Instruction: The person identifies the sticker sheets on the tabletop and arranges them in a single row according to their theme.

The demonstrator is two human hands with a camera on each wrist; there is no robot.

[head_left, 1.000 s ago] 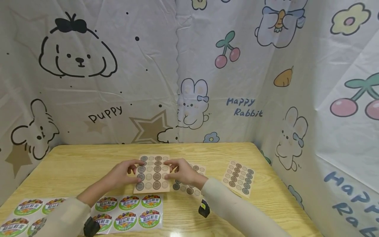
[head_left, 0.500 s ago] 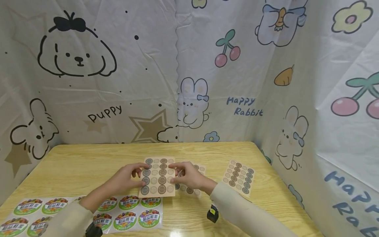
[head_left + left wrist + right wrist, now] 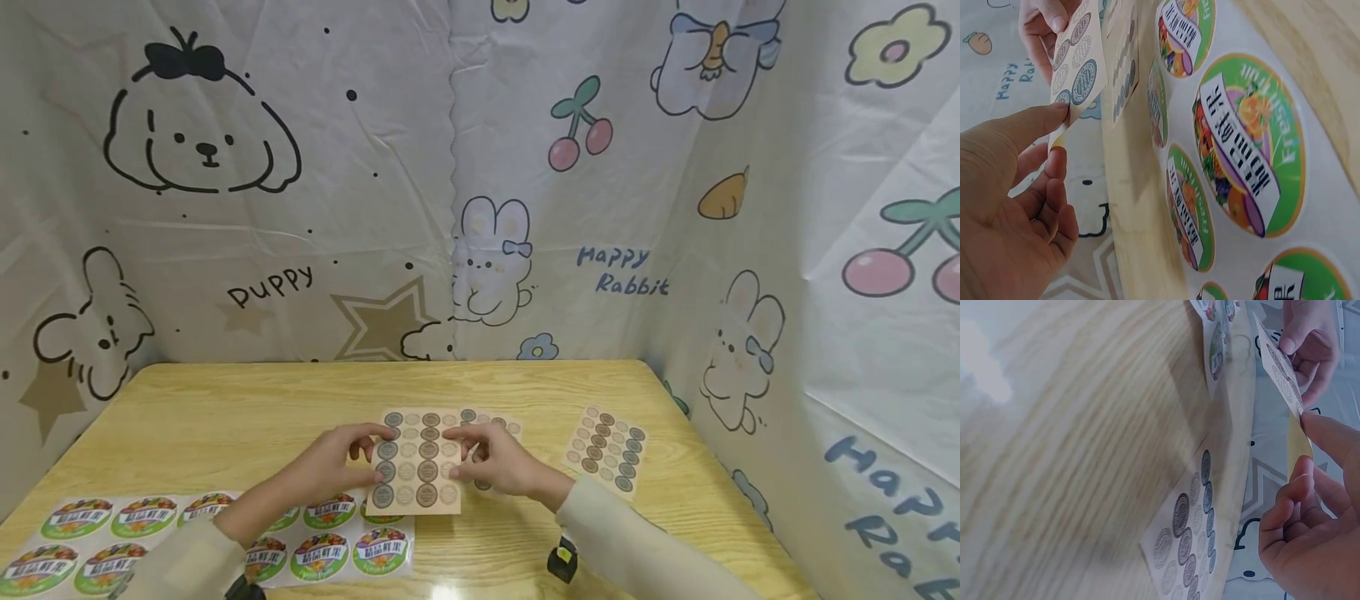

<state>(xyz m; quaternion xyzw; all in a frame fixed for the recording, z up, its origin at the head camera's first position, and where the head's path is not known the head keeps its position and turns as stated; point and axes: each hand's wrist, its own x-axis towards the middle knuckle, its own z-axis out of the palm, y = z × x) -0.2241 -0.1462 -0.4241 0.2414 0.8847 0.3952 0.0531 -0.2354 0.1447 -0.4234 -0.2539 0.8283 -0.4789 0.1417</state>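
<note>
1. Currently, both hands are holding one sticker sheet (image 3: 407, 468), printed with columns of round seals, in front of the person and above the wooden table (image 3: 247, 417).
2. As for progress, I am judging that the work is standing in the middle: lifting of this sheet is looking done, while setting it down is not yet done. No missing seal is showing on its visible face.
3. Two similar sheets are lying on the table: the second sheet (image 3: 510, 427) is partly hiding behind the held one and the right hand, and the third sheet (image 3: 605, 450) is resting farther to the right. A fruit-label sheet (image 3: 322, 557) is lying at the near left, partly covered by the left arm and the held sheet.
4. The left hand (image 3: 341, 458) is pinching the left edge, its thumb (image 3: 1059, 107) pressing on the printed face.
5. The right hand (image 3: 501, 461) is pinching the right edge, with its other fingers curling inward.
6. The hands are staying apart, facing each other, with the sheet spanning between them. The forearms are reaching inward from the lower corners.
</note>
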